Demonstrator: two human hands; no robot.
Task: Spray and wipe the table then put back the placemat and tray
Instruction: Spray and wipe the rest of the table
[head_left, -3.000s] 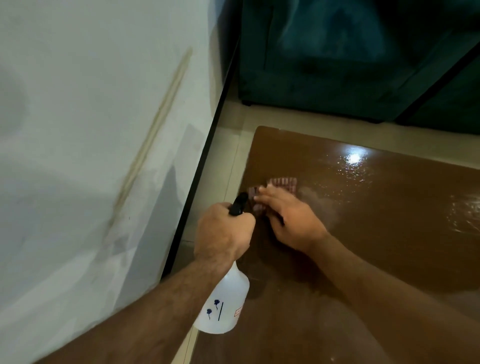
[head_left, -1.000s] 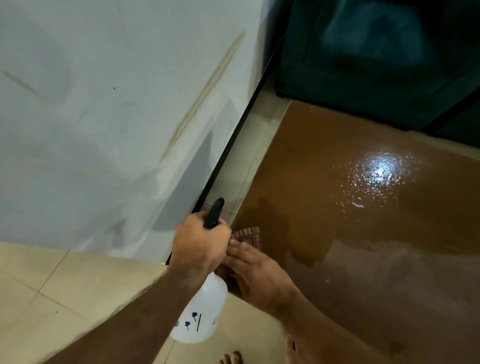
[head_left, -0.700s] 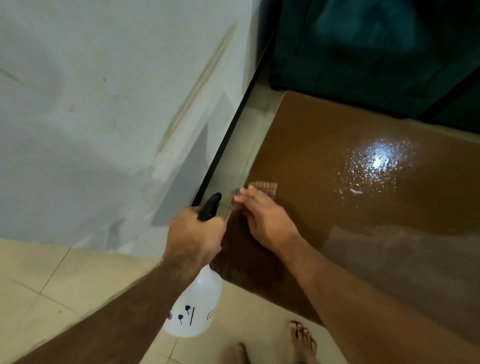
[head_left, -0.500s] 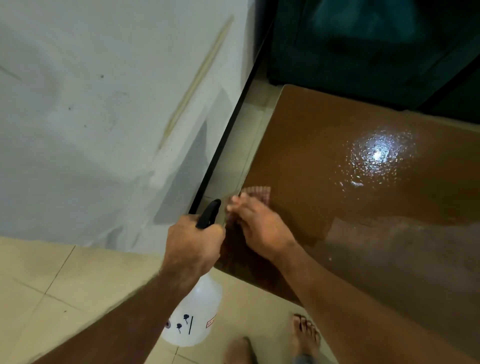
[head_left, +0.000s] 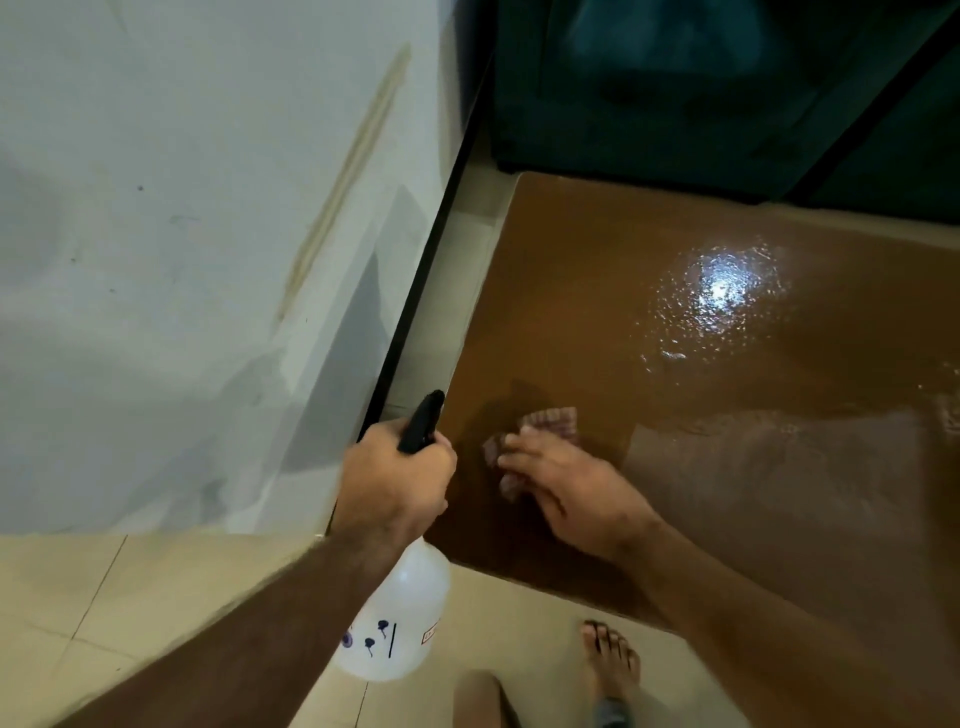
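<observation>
A checked cloth (head_left: 550, 420) is pressed flat to the brown worktop (head_left: 675, 467) under the right hand (head_left: 566, 491), fingers extended, beside the left hand (head_left: 397, 480), whose grip is closed round the spray bottle (head_left: 400, 618). Beyond the right hand, droplets are seen unwiped; wiping appears midway. Placemat and tray are not in view.

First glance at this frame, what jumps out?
The bright glare on the wet patch of the glossy brown table, far right of centre. Next, low and centre, the left hand gripping the black head of a white spray bottle that hangs off the table's near corner. Just beside it, the right hand presses a pinkish cloth flat on the tabletop.
</observation>
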